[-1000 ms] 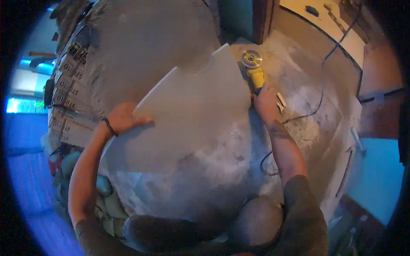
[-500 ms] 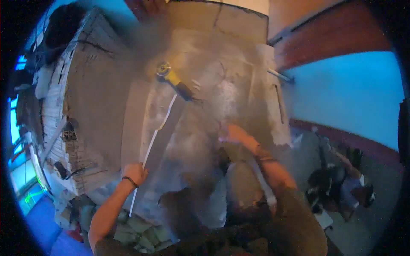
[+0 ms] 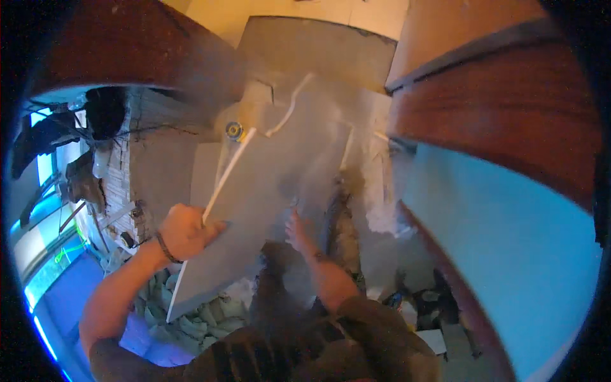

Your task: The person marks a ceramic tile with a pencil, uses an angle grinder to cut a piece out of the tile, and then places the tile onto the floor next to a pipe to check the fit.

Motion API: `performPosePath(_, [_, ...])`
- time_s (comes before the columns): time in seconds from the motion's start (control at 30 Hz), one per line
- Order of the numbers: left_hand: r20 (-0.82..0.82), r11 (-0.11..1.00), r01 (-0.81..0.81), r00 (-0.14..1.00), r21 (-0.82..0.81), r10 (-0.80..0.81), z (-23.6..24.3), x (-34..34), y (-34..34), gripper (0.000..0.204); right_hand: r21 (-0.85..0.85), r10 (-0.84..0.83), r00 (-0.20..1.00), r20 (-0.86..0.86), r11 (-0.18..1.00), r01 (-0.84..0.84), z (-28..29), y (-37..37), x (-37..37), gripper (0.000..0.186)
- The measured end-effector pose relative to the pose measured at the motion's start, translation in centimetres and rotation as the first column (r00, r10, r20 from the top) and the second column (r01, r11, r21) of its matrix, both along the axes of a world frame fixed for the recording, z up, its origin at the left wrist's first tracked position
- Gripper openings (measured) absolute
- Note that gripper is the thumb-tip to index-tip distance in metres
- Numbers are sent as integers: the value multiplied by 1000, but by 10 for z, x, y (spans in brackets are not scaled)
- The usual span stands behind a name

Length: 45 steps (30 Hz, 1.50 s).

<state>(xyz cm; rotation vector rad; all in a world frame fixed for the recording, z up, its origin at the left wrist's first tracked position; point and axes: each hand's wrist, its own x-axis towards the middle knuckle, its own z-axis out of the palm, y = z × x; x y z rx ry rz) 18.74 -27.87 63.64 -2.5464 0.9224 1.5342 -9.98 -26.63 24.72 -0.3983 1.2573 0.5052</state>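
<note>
A large flat grey tile slab [image 3: 254, 184] with a pale edge and a broken, jagged top end is raised at a tilt in front of me. My left hand [image 3: 188, 232] grips its left edge, thumb over the grey face and fingers wrapped behind. My right hand [image 3: 298, 230] is by the slab's lower right part, fingers stretched out; whether it touches the surface I cannot tell. Past the slab's upper left edge shows the round head of a yellow angle grinder [image 3: 235, 131]; the slab hides its body.
Broken rubble [image 3: 210, 321] lies below the slab at lower left. A ragged masonry block [image 3: 159, 165] stands left. Curved brown panelling [image 3: 496, 102] and a light blue wall [image 3: 503, 242] bound the right side. Dust hazes the middle.
The slab has come up closer and now covers most of the grinder. My right hand has moved left and lower, toward the slab. The view has shifted, bringing brown panelling in at upper left.
</note>
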Motion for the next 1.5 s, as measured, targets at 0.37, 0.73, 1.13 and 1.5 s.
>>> performPosePath(0.37, [-2, 689, -229, 950, -688, 314, 56, 153, -191, 36, -15, -455, 672, 584, 822, 569, 107, -369, 212, 55])
performPosePath(0.73, [-32, 191, -501, 403, -844, 914, -127, 297, -327, 43, -857, 65, 896, 439, 331, 396, 201, -659, 393, 32])
performPosePath(1.13, [-201, 424, -739, 591, -523, 781, -536, 349, -372, 41, -973, 538, 813, -224, -81, -214, 100, -780, 614, 54])
performPosePath(1.5, [-642, -51, -841, 371, -539, 671, -806, 291, -347, 37, -786, 622, 489, -612, -549, -286, -207, -741, 730, 72])
